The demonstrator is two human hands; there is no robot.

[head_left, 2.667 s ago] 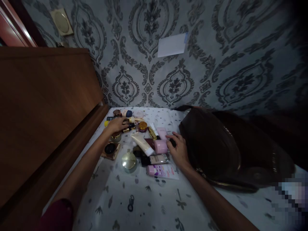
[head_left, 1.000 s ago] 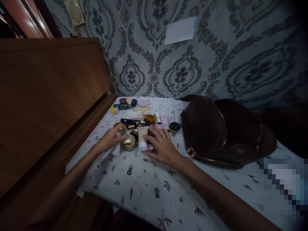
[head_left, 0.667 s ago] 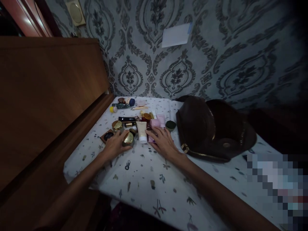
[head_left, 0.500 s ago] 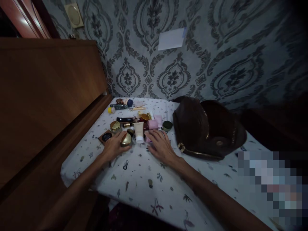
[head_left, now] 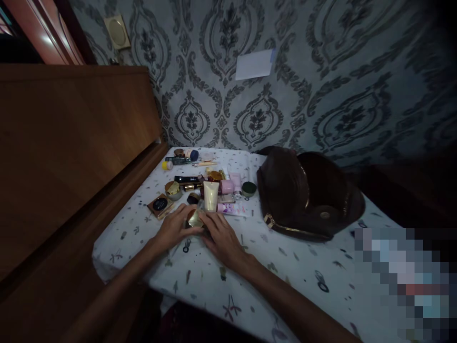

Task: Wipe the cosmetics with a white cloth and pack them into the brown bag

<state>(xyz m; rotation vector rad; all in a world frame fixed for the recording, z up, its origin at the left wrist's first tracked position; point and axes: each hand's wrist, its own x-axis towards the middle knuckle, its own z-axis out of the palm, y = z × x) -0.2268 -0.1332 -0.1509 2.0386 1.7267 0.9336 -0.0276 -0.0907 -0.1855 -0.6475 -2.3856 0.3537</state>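
Note:
Both hands meet at a small jar with a shiny gold lid (head_left: 194, 219), low over the near side of a group of cosmetics. My left hand (head_left: 173, 227) is closed around its left side, while the fingers of my right hand (head_left: 222, 237) grip it from the right and hide part of it. Just behind stands a cream squeeze tube (head_left: 211, 196). A square brown compact (head_left: 160, 205) and another gold-lidded jar (head_left: 173, 189) lie left of the hands. To the right are a white-and-pink tube (head_left: 233, 209), a pink jar (head_left: 226, 186) and a dark-lidded jar (head_left: 249, 188).
An open dark brown handbag (head_left: 282, 190) sits on the right of the patterned white cloth (head_left: 200, 281). More bottles and a yellow-capped container (head_left: 166, 165) lie at the back left. A wooden cabinet (head_left: 78, 138) borders the left side; the papered wall (head_left: 221, 109) rises behind.
The gold-lidded jar has come nearer me and slightly right in my left hand. My right hand has moved left from beside the pink items and now grips the jar too.

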